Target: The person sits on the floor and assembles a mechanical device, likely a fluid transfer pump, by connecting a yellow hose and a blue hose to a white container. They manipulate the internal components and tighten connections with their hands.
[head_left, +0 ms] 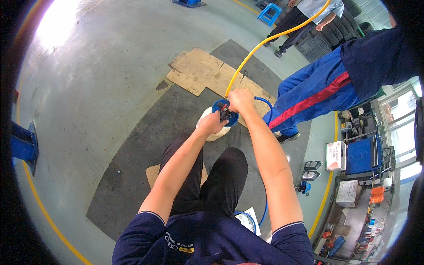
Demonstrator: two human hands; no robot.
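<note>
Pinching blk fitting (225,114) w/ L hand (213,123); can't tell grip of R hand (242,100), nr yellow hose (287,32). Could tip white tub (216,135) via sideways hose tug.

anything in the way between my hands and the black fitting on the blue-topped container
Nothing visible does: your left hand is right at the black fitting, and your right hand is close by. The yellow hose arcs away beyond the right hand. What lies under that hand is hidden.
</note>
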